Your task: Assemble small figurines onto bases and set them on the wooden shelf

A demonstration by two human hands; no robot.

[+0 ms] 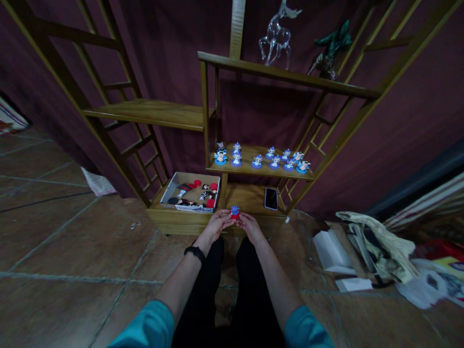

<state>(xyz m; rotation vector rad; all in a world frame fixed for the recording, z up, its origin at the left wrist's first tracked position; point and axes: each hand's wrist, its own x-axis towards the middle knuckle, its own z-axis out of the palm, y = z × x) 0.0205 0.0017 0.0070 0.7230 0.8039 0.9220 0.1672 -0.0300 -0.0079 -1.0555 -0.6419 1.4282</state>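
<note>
A small purple-headed figurine on a red base is held upright between both hands, just in front of the low shelf. My left hand pinches it from the left, and my right hand grips it from the right. To the left stands an open cardboard box with dark-haired figurines and loose red discs inside. On the shelf above, several purple and white figurines stand in rows, with blue-based figurines at the left end and more at the right end.
A phone lies on the lower shelf to the right. Higher up stand a clear glass deer and a green statue. On the floor at right are a white box, a cloth bag and plastic bags.
</note>
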